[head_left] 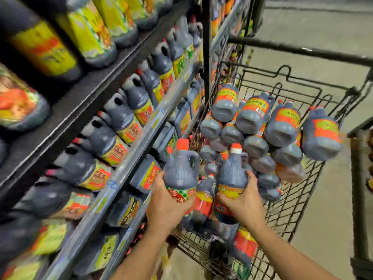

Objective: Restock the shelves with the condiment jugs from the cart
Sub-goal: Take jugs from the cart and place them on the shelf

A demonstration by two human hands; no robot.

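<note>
Hands each clamp one dark sauce jug by the body: the left hand (169, 201) wraps the jug with the checked green-and-red label (180, 178), the right hand (240, 201) the jug with the yellow label (232, 174). Both are held over the cart's (286, 215) near-left corner, beside the shelf's front edge (125, 170). Gripped low on smooth plastic, either jug could slip, or its base could clip the shelf edge. The labels carry Chinese characters too blurred to read reliably.

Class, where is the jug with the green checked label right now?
Low centre: the left hand holds the green-checked jug upright between shelf edge and cart.
</note>
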